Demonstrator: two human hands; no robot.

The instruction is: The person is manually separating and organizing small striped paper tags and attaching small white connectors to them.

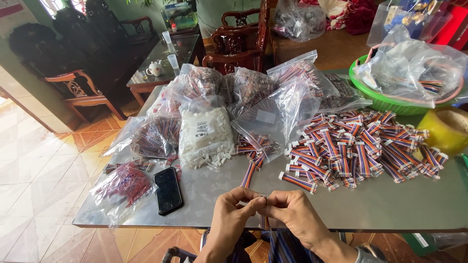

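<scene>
L hand (233, 214) and R hand (292, 214) meet at near edge of grey matte metal table (390, 204), fingertips pressed together, both pinching one small white plastic connector (262, 196) on a striped multicolour ribbon-cable piece; cable hangs down btw the hands, mostly hidden.

Just beyond hands: single flat ribbon-cable piece (248, 174), ribbed, white plug at end. Right of centre: loose heap of same striped cable pieces (360, 148), red/blue/orange w/ white ends.

Pkgs: clear crinkled poly bag of small white plastic housings (204, 134), white rectangular label on front, centre-left. Clear bags of cables behind it and to its left. Small clear bag of thin red wires (124, 184) at near-left corner. Glossy black smartphone (167, 190) beside it, face up. Green round plastic basin (390, 100) far right, holds clear bags. Yellow tape roll (446, 127) at right edge.
</scene>
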